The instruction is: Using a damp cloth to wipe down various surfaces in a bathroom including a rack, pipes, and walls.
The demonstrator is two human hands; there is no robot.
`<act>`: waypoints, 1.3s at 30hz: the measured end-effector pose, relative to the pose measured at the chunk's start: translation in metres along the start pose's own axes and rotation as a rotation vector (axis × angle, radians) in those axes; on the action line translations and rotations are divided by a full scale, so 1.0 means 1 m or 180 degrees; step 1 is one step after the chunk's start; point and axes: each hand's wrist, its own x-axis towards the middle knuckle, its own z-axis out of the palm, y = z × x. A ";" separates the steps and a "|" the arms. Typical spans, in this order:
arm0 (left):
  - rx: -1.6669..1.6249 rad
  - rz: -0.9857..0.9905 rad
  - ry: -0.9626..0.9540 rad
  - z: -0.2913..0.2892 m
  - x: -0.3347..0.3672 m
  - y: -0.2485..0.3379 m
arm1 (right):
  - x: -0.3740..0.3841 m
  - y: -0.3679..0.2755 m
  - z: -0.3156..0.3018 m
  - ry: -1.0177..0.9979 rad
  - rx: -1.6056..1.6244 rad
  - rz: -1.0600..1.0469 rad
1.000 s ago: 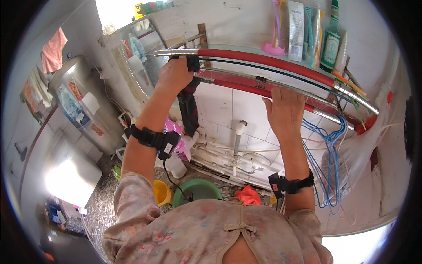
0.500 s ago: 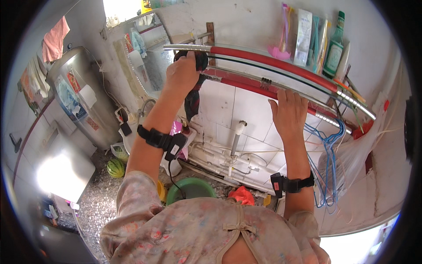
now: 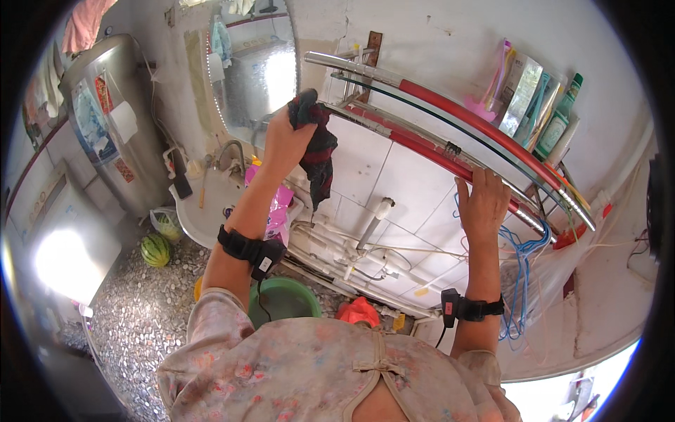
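Note:
A dark, crumpled cloth (image 3: 320, 155) with reddish patches is bunched in my left hand (image 3: 285, 144), and its lower end hangs down. That hand is closed, just left of the glass shelf (image 3: 422, 114) and close to the end of its lower red rail (image 3: 429, 151). My right hand (image 3: 486, 207) lies farther right along the same lower rail, fingers curled over it and thumb on the near side. Above runs the upper rail (image 3: 478, 118), red with silvery ends. Black straps with small boxes circle both forearms.
On the shelf's right stand a green bottle (image 3: 560, 116) and toothbrushes. Blue hangers (image 3: 520, 281) dangle beneath its right end. An oval mirror (image 3: 252, 67) and a washbasin (image 3: 200, 214) are left. Below are pipes (image 3: 365, 232), a green basin (image 3: 288, 302) and a watermelon (image 3: 155, 250).
My left hand has come off the left end of the upper rail with the cloth, which now hangs more freely. My right hand stays on the lower rail. The view has shifted.

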 end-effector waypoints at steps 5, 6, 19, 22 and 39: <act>-0.0196 0.0152 0.0072 0.009 0.025 0.007 | 0.001 0.000 0.001 0.0069 -0.0069 -0.0064; -0.0089 0.0203 0.0079 0.010 0.031 0.014 | 0.001 0.000 0.000 0.0059 -0.0085 -0.0064; -0.0783 -0.0814 -0.1255 0.012 0.093 -0.007 | 0.001 -0.006 -0.001 0.0085 -0.0091 -0.0098; -0.1057 -0.0796 -0.1285 0.016 0.101 -0.014 | 0.002 -0.007 0.000 0.0072 -0.0180 -0.0049; 0.1080 0.1426 0.0343 0.031 0.022 0.022 | 0.000 -0.002 0.001 0.0052 -0.0125 -0.0009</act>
